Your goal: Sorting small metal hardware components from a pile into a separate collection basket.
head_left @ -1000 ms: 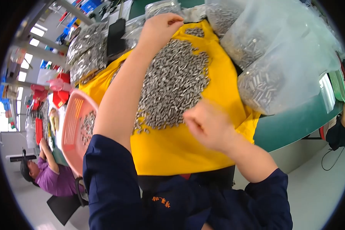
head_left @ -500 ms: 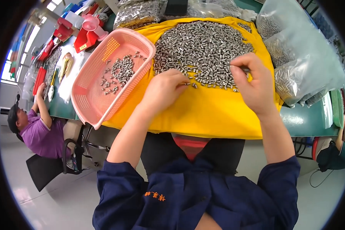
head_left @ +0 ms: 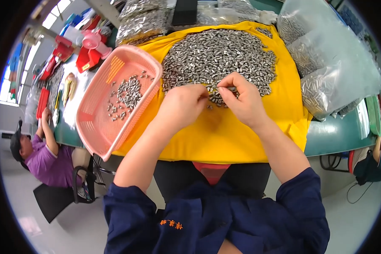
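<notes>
A wide heap of small silvery metal parts [head_left: 220,55], short and cylindrical, is spread over a yellow cloth [head_left: 190,139]. At its near edge, my left hand [head_left: 183,105] is closed, its fingertips curled down and hidden. Just to the right my right hand [head_left: 243,99] pinches thumb against forefinger, with what looks like a tiny metal part at the tips. Below my left fingertips a single loose part [head_left: 210,107] lies on the cloth. Left of the heap, a pink perforated basket [head_left: 93,116] holds a smaller group of the same parts.
Clear plastic bags of metal pieces [head_left: 319,84] stand at the right, and more bags [head_left: 142,25] lie behind the heap beside a black phone [head_left: 185,12]. Red bins [head_left: 87,59] and a pink small fan [head_left: 96,42] sit far left. A person in purple [head_left: 51,163] sits at left.
My right hand has moved left from the heap's right side to close beside my left hand. My left hand has turned slightly, its fingers more curled under. The view has shifted a little.
</notes>
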Tool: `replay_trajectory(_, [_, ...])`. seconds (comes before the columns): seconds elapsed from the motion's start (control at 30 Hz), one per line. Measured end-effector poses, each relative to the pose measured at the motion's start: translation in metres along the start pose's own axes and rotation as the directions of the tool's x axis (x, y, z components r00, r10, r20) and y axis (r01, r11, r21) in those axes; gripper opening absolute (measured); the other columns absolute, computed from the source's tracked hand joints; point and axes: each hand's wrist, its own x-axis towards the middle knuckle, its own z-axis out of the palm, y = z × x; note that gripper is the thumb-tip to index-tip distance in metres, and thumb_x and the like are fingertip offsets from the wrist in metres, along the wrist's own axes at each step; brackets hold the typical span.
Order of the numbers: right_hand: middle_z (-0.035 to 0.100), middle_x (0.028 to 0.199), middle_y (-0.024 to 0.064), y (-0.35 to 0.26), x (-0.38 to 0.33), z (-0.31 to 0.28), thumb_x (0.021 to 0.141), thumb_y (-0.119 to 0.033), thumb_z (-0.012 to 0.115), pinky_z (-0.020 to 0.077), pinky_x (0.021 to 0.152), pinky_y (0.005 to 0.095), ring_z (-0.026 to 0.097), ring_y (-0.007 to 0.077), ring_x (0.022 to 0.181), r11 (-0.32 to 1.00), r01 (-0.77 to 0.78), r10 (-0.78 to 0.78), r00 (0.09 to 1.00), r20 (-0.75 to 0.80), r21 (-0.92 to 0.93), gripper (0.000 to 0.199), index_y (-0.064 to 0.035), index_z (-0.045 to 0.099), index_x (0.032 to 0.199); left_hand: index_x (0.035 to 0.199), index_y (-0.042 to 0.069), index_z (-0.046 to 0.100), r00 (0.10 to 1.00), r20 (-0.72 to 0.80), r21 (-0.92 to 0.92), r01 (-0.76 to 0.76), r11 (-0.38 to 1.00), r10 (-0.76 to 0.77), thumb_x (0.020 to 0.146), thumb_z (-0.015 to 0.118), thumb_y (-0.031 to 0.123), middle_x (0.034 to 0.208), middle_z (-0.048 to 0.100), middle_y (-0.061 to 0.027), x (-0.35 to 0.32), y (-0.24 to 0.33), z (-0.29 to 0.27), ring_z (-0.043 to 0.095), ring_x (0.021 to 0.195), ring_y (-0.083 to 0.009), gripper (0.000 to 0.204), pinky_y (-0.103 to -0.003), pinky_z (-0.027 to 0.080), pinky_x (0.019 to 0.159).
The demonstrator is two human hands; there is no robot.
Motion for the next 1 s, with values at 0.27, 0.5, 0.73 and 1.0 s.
replay_trajectory(0.27, [0.053,0.073,0.0020,0.009,0.008,-0.018,0.077,-0.008,0.051,0.0404,0.055,0.0208,0.047,0.0068,0.064,0.993,-0.066,0.070,0.997,-0.044,0.100,0.007,-0.0026,0.050,0.082,0.089,-0.003,0.056,0.977,0.125,-0.889,0.187,0.417,-0.172,0.075,0.055,-0.004,0.083,0.059,-0.0076,0.025,0.001,0.015,0.058,0.075,-0.0137,0.015,-0.025,0.048,0.068])
replay_trajectory(0.5, [0.052,0.071,0.0012,0.000,0.006,-0.015,0.077,-0.007,0.051,0.0414,0.057,0.0217,0.048,0.0070,0.064,0.986,-0.142,0.138,0.989,0.058,0.086,0.006,-0.0027,0.049,0.080,0.090,-0.003,0.058,0.978,0.167,-0.949,0.194,0.248,-0.127,0.078,0.054,-0.001,0.082,0.060,-0.0072,0.022,-0.009,0.017,0.058,0.074,-0.0128,0.013,-0.022,0.047,0.069])
replay_trajectory(0.73, [0.052,0.071,0.0023,-0.001,0.005,-0.014,0.076,-0.006,0.051,0.0412,0.057,0.0220,0.048,0.0079,0.063,0.987,-0.140,0.137,0.990,0.039,0.073,0.005,-0.0030,0.048,0.079,0.090,-0.004,0.058,0.983,0.149,-0.937,0.175,0.301,-0.108,0.078,0.053,-0.001,0.081,0.060,-0.0071,0.021,-0.006,0.018,0.058,0.074,-0.0121,0.013,-0.022,0.047,0.068])
replay_trajectory(1.0, [0.051,0.066,0.0105,0.005,0.005,-0.005,0.072,-0.003,0.050,0.0411,0.054,0.0364,0.051,0.0276,0.063,0.829,0.307,-0.327,0.944,0.041,-0.468,0.007,-0.0048,0.044,0.074,0.088,-0.001,0.061,0.982,0.079,-0.781,0.169,0.601,-0.173,0.075,0.057,0.001,0.081,0.061,-0.0051,0.021,-0.007,0.023,0.057,0.070,-0.0084,0.014,-0.020,0.045,0.064])
